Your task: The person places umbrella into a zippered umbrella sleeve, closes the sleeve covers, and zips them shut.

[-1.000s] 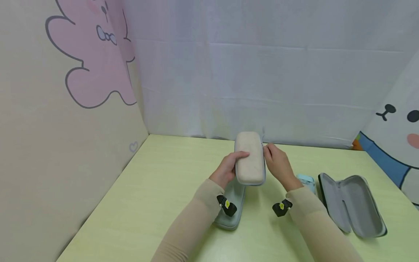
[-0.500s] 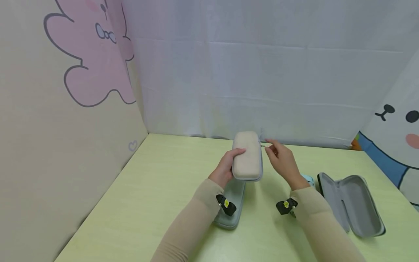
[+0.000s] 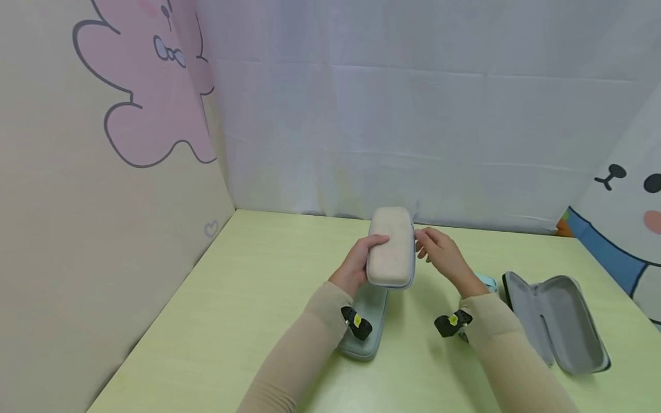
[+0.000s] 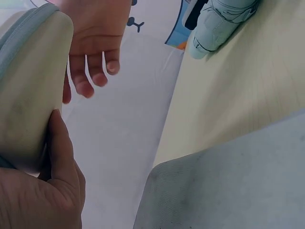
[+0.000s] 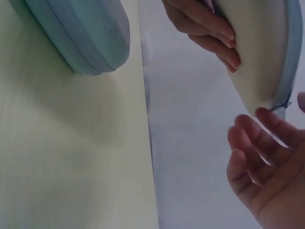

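My left hand (image 3: 356, 264) holds a cream hard-shell zip case (image 3: 391, 252) upright above the table, thumb across its front. Grey-blue zipper trim (image 5: 291, 52) runs around the case's edge, and it looks closed along the visible side. A small zipper pull (image 5: 281, 106) sticks out near one corner. Close beside it is my right hand (image 3: 441, 255), its fingers loosely bent, one fingertip (image 5: 262, 112) at the case edge near the pull. Thumb and fingers are apart in the right wrist view. Beneath my left forearm lies a grey-green zip case (image 3: 364, 332), partly hidden.
At the right, a grey-lined case (image 3: 563, 327) lies unfolded on the pale table (image 3: 248, 321). A light-blue item (image 3: 487, 282) sits beside it, mostly behind my right forearm. A white curtain (image 3: 403, 137) hangs behind the table, and a printed wall (image 3: 103, 229) borders the left.
My right hand's fingers first met at the case's right edge, then spread away from it, and now are back near the edge. The cream case has shifted only slightly in my left hand.
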### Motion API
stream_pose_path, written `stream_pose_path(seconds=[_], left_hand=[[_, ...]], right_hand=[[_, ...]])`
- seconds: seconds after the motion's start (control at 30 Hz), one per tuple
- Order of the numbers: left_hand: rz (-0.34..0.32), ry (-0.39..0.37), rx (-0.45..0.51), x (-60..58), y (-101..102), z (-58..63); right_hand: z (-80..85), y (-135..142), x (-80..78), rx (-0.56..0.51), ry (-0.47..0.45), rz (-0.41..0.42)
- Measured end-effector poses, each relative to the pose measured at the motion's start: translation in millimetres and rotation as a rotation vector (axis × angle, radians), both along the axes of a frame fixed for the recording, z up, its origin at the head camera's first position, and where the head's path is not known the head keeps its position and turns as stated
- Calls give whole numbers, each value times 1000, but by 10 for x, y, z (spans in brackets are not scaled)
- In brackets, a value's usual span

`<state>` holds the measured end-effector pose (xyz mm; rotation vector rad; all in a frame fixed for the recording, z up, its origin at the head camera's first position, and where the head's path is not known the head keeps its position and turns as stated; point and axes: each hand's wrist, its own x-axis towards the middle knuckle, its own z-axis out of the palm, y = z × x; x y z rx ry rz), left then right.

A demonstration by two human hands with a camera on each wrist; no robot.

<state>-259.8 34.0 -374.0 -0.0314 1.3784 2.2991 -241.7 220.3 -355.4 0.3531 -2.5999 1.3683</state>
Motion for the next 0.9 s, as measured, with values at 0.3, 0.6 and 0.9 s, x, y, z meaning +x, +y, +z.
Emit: stream_pose_path(seconds=[0.3, 0.6, 0.9], left_hand=[[-1, 8, 8, 9, -2, -6], [14, 2, -3, 21, 1, -8], [15, -1, -1, 6, 6, -1]], right_hand=[[-39, -49, -9, -236, -85, 67], [-116, -70, -44, -192, 1, -6], [-137, -69, -29, -41, 183, -55]])
